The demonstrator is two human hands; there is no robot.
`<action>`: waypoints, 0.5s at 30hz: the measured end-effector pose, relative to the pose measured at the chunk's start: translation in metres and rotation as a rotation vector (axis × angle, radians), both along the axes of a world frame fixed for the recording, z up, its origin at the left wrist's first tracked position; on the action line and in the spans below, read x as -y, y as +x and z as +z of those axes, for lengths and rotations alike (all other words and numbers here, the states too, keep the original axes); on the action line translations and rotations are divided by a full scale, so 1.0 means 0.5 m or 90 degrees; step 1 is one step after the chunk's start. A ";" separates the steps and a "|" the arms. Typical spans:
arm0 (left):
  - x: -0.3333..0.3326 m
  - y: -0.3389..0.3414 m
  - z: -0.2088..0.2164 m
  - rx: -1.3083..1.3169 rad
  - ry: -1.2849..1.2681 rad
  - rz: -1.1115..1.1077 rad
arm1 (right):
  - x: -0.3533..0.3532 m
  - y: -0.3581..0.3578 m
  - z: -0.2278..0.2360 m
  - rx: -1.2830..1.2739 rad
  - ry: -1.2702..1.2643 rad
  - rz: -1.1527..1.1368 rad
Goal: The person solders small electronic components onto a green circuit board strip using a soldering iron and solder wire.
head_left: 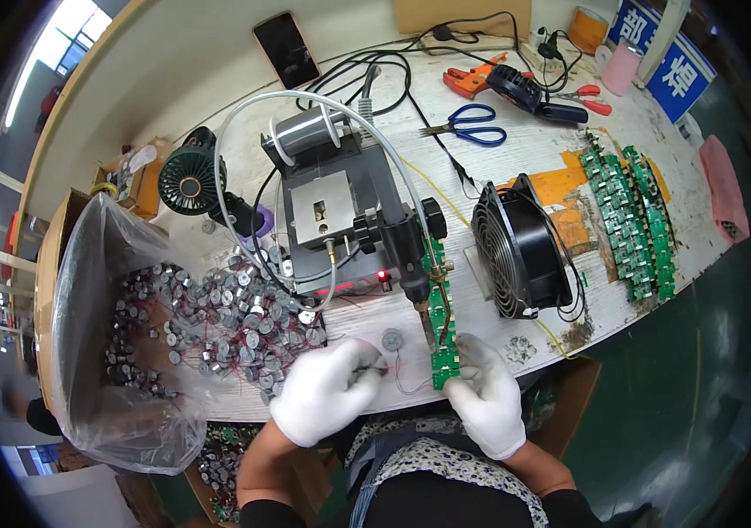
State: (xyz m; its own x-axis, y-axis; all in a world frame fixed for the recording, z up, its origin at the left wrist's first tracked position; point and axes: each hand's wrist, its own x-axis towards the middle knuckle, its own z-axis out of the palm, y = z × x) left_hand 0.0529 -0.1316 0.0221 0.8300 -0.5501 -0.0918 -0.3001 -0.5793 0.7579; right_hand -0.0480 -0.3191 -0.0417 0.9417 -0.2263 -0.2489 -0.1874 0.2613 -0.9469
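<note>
A long green circuit board strip (pixel 445 356) lies under the soldering machine's tip (pixel 442 321). My right hand (pixel 486 400), in a white glove, grips the strip's near end between thumb and fingers. To the left of the strip is a small round silver motor (pixel 392 340), with a thin red wire (pixel 399 374) curving from it toward the board's near end. My left hand (pixel 327 392), also gloved in white, is closed in a pinch beside that motor. What its fingertips hold is too small to name. The soldering machine (pixel 327 207) stands just beyond both hands.
Loose motors with red wires (pixel 243 326) pile up at left, by a plastic-lined box (pixel 120 422). A black fan (pixel 525 251) stands right of the machine; stacked green boards (pixel 626 220) lie farther right. Blue scissors (pixel 472 126), pliers (pixel 587 99), a phone (pixel 287 50) and cables lie behind.
</note>
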 end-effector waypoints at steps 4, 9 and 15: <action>0.027 -0.032 -0.031 -0.082 -0.056 0.062 | 0.002 -0.001 -0.006 -0.005 0.005 -0.006; 0.049 -0.061 -0.060 -0.073 -0.089 0.128 | -0.002 0.002 0.010 0.005 -0.108 -0.003; 0.061 -0.065 -0.084 0.109 -0.092 0.082 | 0.007 0.003 0.015 0.067 -0.268 0.024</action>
State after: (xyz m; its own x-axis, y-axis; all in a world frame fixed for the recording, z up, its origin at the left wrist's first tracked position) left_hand 0.0204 -0.1621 -0.0199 0.8908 -0.4361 0.1278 -0.3619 -0.5107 0.7798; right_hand -0.0463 -0.3225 -0.0343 0.9664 -0.2530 -0.0451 -0.0868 -0.1564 -0.9839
